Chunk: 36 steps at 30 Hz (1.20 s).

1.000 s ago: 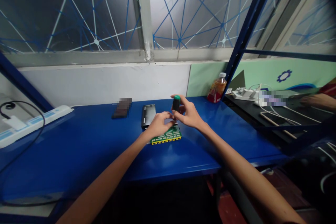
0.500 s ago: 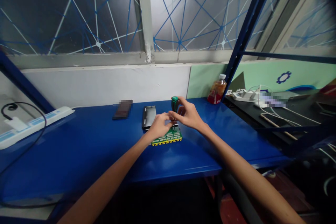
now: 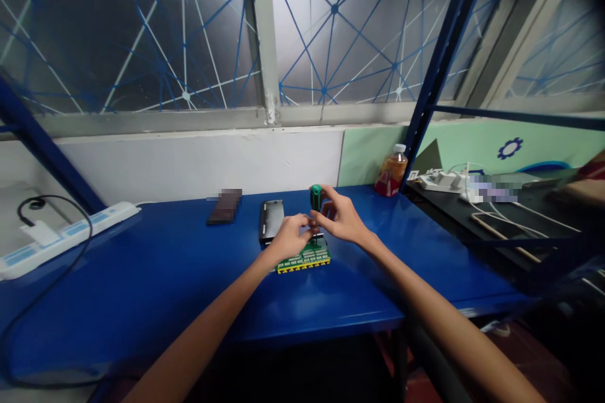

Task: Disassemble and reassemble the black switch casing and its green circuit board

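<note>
My right hand (image 3: 343,219) is closed on the green handle of a screwdriver (image 3: 316,198), which stands upright with its shaft pointing down. Beneath it lies a green circuit board (image 3: 306,257) with a yellow toothed edge facing me. My left hand (image 3: 290,239) reaches over the board's left part. Its thumb and fingers come together beside the screwdriver shaft, and what they pinch there is too small to make out. The screwdriver's tip is hard to see between the hands. Just behind my left hand lies a dark flat case (image 3: 272,217).
On the blue table (image 3: 170,289), a dark phone-like slab (image 3: 225,208) lies at the back left. A white power strip (image 3: 104,220) with a black cable runs along the left side. A drink bottle (image 3: 392,171) stands by the right post. Cables and chargers (image 3: 447,181) clutter the black table.
The whole view has shifted, so the table and hands appear slightly lower. Both hands stay at the screwdriver and board; the right hand's fingers have shifted slightly on the handle.
</note>
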Motion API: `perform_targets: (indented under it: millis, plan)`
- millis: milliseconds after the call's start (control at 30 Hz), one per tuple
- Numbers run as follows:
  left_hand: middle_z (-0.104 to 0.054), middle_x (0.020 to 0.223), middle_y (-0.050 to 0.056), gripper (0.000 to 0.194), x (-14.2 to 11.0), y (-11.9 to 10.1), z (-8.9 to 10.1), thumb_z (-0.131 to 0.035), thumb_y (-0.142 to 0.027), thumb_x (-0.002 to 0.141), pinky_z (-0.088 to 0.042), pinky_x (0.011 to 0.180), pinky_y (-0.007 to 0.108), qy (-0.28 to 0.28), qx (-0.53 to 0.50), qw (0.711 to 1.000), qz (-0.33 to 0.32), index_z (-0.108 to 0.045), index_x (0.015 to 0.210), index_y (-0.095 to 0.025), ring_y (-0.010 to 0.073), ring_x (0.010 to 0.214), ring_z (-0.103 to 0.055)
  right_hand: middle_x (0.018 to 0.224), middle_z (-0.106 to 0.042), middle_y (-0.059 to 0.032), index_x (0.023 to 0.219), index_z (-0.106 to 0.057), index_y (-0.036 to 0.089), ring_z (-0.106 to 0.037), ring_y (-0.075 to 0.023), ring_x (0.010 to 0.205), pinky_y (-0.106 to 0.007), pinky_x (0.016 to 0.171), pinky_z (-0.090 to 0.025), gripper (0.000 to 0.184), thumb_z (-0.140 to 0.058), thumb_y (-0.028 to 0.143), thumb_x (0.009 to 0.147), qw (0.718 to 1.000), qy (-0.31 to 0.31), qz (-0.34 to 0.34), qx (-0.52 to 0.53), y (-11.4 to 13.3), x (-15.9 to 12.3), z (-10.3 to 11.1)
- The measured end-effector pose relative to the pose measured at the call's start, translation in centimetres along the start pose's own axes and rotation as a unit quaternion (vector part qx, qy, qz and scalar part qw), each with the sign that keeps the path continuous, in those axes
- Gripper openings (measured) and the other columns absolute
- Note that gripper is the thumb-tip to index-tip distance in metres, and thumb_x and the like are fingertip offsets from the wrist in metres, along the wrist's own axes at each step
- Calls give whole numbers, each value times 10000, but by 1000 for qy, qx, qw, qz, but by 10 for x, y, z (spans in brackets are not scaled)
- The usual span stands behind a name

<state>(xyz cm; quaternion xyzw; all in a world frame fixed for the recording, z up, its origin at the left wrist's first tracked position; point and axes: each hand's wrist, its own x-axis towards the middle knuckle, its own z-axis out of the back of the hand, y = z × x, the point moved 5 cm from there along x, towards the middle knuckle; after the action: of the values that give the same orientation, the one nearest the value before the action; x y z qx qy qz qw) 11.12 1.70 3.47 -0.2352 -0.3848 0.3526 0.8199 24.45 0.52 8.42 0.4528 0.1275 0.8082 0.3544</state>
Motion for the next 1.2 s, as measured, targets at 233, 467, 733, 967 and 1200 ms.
perform_targets:
  millis: [233,467,733,967,1200]
  plan:
    - [-738,892,81,139,0,-2,0,-610,-127,801,-492,845,324,7,12,1000,-1,-738,856,-129,226,866,-670,833,-621,-21,1165,-486,182,-571,-113,555,-242,511,-421,397,-587,311,803,1000,-6,3,-11,-2,0,-2]
    - [-737,927,68,140,-2,-2,2,-636,-160,801,-498,833,313,-12,27,1000,1,-745,888,-154,214,883,-667,678,-593,4,1126,-551,174,-551,-131,558,-246,511,-404,401,-614,394,797,999,-21,-15,-47,-7,0,1]
    - [-745,878,62,98,-2,-1,6,-694,-143,765,-497,817,316,-30,-6,999,11,-757,839,-161,209,845,-670,668,-570,12,1098,-547,178,-518,-122,562,-242,507,-398,435,-663,433,765,998,-23,-17,-49,-12,0,0]
    - [-742,915,74,103,-1,2,4,-684,-129,769,-491,872,331,-18,-29,999,19,-756,836,-159,220,902,-676,894,-633,-40,1176,-516,176,-557,-105,568,-257,534,-441,454,-624,421,809,998,-48,-3,-30,-3,0,6]
    - [-735,902,76,107,0,4,2,-647,-155,809,-485,857,323,0,-34,999,-2,-748,844,-148,213,885,-669,945,-643,-50,1206,-489,171,-603,-110,585,-255,544,-454,446,-603,306,797,1000,-22,-3,-4,-3,1,4]
